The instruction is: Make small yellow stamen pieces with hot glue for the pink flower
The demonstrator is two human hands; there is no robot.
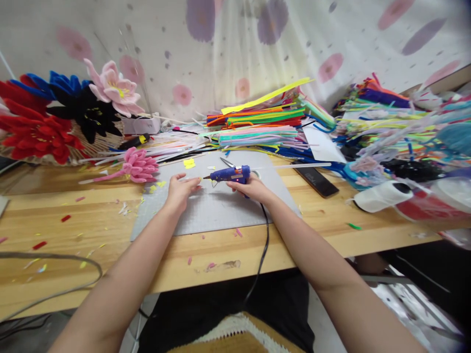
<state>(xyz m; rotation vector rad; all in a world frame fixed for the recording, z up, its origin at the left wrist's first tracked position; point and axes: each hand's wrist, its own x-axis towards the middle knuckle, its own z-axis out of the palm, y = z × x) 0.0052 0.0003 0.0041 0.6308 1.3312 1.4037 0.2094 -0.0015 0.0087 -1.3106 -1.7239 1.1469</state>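
Observation:
My right hand (250, 187) is wrapped round the handle of a blue hot glue gun (230, 174). A small red light glows on its side, and a long translucent glue stick (290, 166) sticks out of its back. The nozzle points left at the fingertips of my left hand (182, 190). Those fingers are pinched together around something tiny, perhaps yellowish, too small to make out. Both hands are above a grey cutting board (217, 215). Behind the gun, the blade of a pair of scissors (226, 162) shows partly. A yellow scrap (189, 163) lies on the board.
A pink pipe-cleaner flower (138, 166) lies left of the board, with finished flowers (40, 132) behind. Bundled pipe cleaners (257, 120) line the back. At right are a phone (316, 179) and a white roll (382, 196). The gun's black cord (265, 240) hangs over the table edge.

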